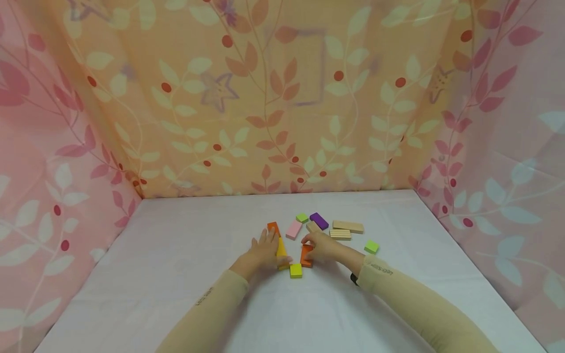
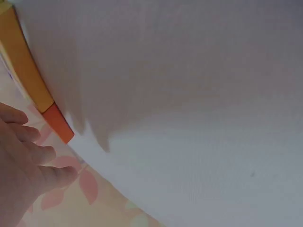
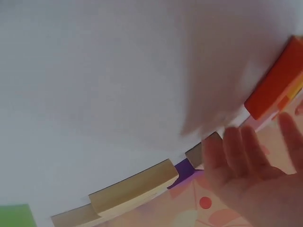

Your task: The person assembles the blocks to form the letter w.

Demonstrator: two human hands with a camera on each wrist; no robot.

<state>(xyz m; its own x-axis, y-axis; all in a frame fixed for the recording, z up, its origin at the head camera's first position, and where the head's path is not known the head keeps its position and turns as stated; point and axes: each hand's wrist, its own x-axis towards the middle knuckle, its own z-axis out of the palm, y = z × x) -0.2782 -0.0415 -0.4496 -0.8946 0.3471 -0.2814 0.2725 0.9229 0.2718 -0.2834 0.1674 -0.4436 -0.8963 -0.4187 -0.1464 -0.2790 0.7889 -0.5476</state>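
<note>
My left hand [image 1: 263,251] reaches in from the left with its fingers spread over a long yellow block [image 1: 281,249] and an orange block [image 1: 274,227]. In the left wrist view the yellow block [image 2: 26,61] and the orange block [image 2: 58,124] lie end to end, and nothing is gripped. Across from them, my right hand [image 1: 323,245] is beside a second orange block [image 1: 305,257], its thumb near that block's edge. Loosely extended fingers of the right hand [image 3: 253,175] show in the right wrist view, apart from the orange block [image 3: 273,87]. A small yellow-green block [image 1: 295,271] lies between the rows, at the near end.
Beyond the hands lie a pink block [image 1: 294,229], a green block [image 1: 302,217], a purple block [image 1: 319,220] and a plain wooden block [image 1: 313,226]. Two wooden pieces, one long [image 1: 348,226] and one ridged [image 1: 340,235], are farther right, near another green block [image 1: 372,246]. Patterned cloth [image 1: 273,122] walls the white table.
</note>
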